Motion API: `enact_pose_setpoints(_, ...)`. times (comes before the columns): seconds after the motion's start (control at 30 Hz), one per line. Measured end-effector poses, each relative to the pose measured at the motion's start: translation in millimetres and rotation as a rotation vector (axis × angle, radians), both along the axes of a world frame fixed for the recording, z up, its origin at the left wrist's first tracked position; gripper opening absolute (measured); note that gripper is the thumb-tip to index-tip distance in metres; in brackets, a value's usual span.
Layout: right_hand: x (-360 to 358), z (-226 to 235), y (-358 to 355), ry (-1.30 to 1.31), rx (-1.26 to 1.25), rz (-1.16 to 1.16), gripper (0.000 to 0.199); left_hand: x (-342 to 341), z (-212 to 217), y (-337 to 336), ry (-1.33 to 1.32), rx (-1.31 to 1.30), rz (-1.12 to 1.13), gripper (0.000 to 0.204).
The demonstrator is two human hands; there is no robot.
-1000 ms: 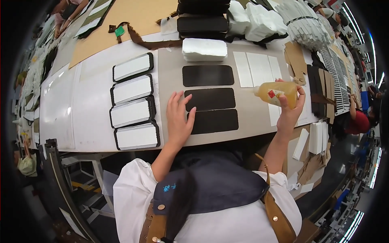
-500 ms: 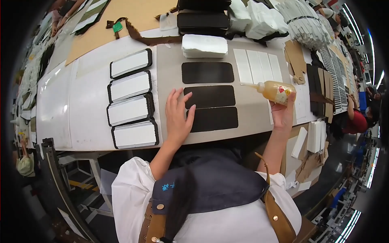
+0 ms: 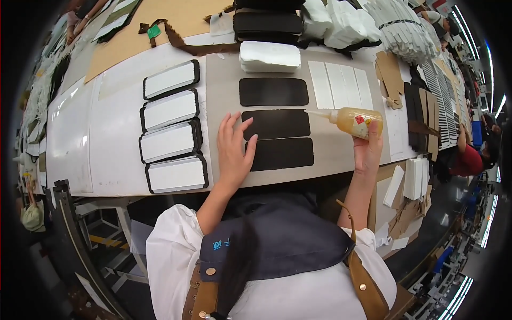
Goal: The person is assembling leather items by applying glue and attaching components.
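Observation:
My right hand is wrapped round a clear squeeze bottle of yellowish liquid. The bottle lies nearly level, and its thin nozzle points left, with the tip by the right edge of the middle black rectangular piece. My left hand rests with its fingers spread at the left ends of the middle piece and the nearest black piece. Farther back lies another black piece. Four would-be strips aside, several white strips lie flat behind the bottle.
Left of my hands stand several overlapping black pieces topped with white. A white stack sits behind the black row, with black stacks and white bundles beyond. Brown offcuts lie right. The table's front edge runs before me.
My right hand has moved the bottle slightly left, bringing its nozzle tip to the middle black piece's right edge. My left hand has stayed nearly in place.

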State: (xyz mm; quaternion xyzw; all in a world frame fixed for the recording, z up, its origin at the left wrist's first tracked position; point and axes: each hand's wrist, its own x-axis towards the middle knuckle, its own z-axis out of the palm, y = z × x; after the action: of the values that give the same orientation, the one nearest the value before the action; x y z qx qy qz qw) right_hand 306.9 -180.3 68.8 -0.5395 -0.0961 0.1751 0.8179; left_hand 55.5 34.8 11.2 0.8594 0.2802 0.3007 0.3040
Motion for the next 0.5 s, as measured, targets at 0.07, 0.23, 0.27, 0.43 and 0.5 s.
enact_pose_setpoints(0.07, 1, 1, 0, 0.022, 0.001, -0.009, 0.059, 0, 0, 0, 0.003, -0.004, 0.0, 0.039)
enact_pose_setpoints(0.23, 0, 7, 2, 0.195, 0.12, -0.048, 0.059, 0, -1, 0, -0.007, -0.009, 0.002, 0.039)
enact_pose_setpoints(0.27, -2, 10, 2, 0.23, 0.125, -0.031, 0.058, 0, -1, 0, -0.007, -0.01, -0.001, 0.039)
enact_pose_setpoints(0.43, -3, 2, -2, 0.135, 0.062, 0.044, 0.055, -2, 0, 0, -0.01, 0.0, 0.01, 0.042)
enact_pose_setpoints(0.5, -17, -2, 2, -0.117, -0.131, -0.117, 0.051, -4, 0, -1, 0.022, 0.048, 0.025, 0.043)
